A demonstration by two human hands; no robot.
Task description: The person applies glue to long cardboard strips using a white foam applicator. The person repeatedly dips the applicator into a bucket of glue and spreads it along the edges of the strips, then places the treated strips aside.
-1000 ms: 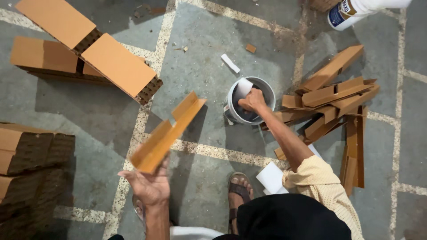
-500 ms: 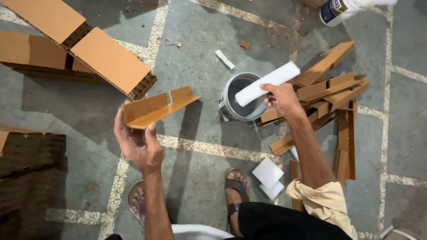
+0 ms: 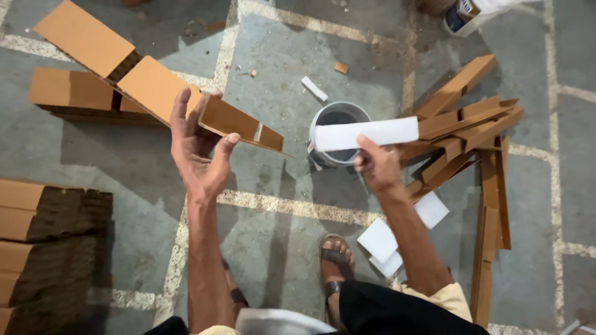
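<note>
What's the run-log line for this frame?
left hand: holds cardboard strip | right hand: holds white strip over bucket | cardboard pile right of bucket

left hand: raised, palm toward camera, fingers spread upward, thumb pinching | right hand: lower, back up, grip closed, thumb on top | both forearms bare, extended forward

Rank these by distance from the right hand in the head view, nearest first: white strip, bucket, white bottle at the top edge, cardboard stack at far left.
1. White strip, held in the right hand.
2. Bucket, just above-left of it.
3. White bottle, upper right.
4. Cardboard stack, far left.
</note>
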